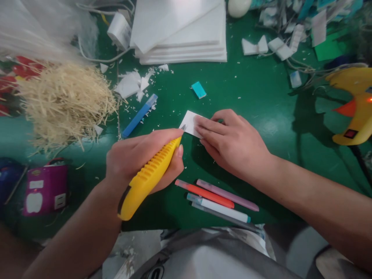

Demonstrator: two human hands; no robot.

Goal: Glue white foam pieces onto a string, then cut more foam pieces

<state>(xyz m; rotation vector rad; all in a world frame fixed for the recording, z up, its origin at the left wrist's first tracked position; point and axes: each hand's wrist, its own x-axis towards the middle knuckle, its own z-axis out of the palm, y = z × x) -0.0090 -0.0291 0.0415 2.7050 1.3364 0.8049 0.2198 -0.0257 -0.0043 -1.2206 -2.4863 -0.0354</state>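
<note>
Now left hand (pixel 132 157) wraps fingers snugly round yellow utility knife (pixel 154 174), handle slanted, blade tip at left end of small white piece (pixel 189 119). Piece lies on green bench (pixel 217 71), between hands. Right hand (pixel 236 139) lays fingers, close together, over piece's right part. Turquoise scrap (pixel 198 89) just beyond piece. Blue marker (pixel 140 116) left of it, near straw heap (pixel 66 104). Orange marker (pixel 206 193) nearer body, among other pens. Stacked white sheets (pixel 183 42) at far side.

Left hand (pixel 136 153) — grips yellow cutter (pixel 150 176), blade (pixel 183 127) at white card (pixel 191 119) | right hand (pixel 234 137) — on it
</note>
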